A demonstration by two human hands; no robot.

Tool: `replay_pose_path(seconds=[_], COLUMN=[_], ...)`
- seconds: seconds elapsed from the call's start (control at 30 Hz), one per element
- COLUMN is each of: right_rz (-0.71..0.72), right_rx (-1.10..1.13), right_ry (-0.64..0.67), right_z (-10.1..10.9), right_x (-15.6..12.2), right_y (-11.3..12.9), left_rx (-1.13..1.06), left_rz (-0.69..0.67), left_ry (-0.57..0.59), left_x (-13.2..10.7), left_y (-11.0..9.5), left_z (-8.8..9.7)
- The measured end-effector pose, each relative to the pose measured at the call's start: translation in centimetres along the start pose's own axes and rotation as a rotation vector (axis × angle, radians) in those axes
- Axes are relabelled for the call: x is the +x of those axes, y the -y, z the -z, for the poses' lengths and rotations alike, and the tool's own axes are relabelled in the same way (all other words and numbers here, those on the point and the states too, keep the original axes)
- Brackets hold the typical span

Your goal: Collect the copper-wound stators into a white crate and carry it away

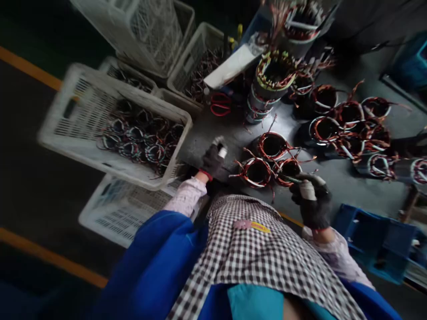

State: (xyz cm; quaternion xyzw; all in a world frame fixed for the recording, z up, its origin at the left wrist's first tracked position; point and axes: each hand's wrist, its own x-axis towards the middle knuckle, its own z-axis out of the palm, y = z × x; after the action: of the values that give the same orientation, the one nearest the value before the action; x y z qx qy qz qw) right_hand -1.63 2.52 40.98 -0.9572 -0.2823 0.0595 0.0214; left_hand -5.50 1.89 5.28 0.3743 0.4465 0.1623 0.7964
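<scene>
My left hand (211, 161), in a dark glove, is curled around a small white object (222, 151) at the left edge of the grey worktable (336, 178). My right hand (312, 201), also gloved and with white tape on one finger, grips a thin tool (292, 179) that points left. The tool's tip is at a copper-wound stator (288, 169). Two more stators (256, 171) (272, 145) stand close together between my hands. A checked apron and blue sleeves fill the bottom of the view.
White plastic crates (83, 133) holding several stators stand at the left. Red scissors (220, 105) lie beside a stack of stators (271, 75). Several more stators (350, 124) cover the right of the table. A blue crate (376, 242) sits at lower right.
</scene>
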Motion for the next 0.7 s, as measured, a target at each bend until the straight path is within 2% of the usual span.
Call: replay_pose_path(seconds=[0.07, 0.13, 0.23, 0.33, 0.43, 0.53, 0.63, 0.7], right_rz=[-0.044, -0.057, -0.024, -0.021, -0.057, -0.03, -0.008, 0.023], right_rx=[0.121, 0.213, 0.332, 0.405, 0.391, 0.35, 0.292, 0.236], right_ry=[-0.057, -0.037, -0.01, -0.012, 0.091, 0.17, 0.331, 0.428], right_z=[0.2, 0.5, 1.9, 4.4, 7.5, 11.1, 15.2, 17.8], right_x=[-1.3, -2.3, -3.0, -3.4, -4.0, -4.6, -4.5, -4.6], right_y=[0.4, 0.8, 0.7, -0.2, -1.3, -2.3, -4.1, -5.8], left_rx=[-0.092, -0.19, -0.269, -0.285, -0.226, -0.125, -0.085, -0.107], left_rz=[-0.219, -0.413, -0.503, -0.488, -0.519, -0.548, -0.564, -0.54], left_ry=[0.18, 0.406, 0.588, 0.667, 0.742, 0.796, 0.818, 0.801], left_x=[-3.1, -5.7, -8.0, -9.2, -10.4, -12.1, -13.8, -14.9], left_y=[-2.4, -5.1, -8.8, -11.9, -14.9, -18.1, -20.8, -22.0], left_z=[0.3, 0.1, -0.8, -2.2, -3.5, -5.0, -7.5, -9.8])
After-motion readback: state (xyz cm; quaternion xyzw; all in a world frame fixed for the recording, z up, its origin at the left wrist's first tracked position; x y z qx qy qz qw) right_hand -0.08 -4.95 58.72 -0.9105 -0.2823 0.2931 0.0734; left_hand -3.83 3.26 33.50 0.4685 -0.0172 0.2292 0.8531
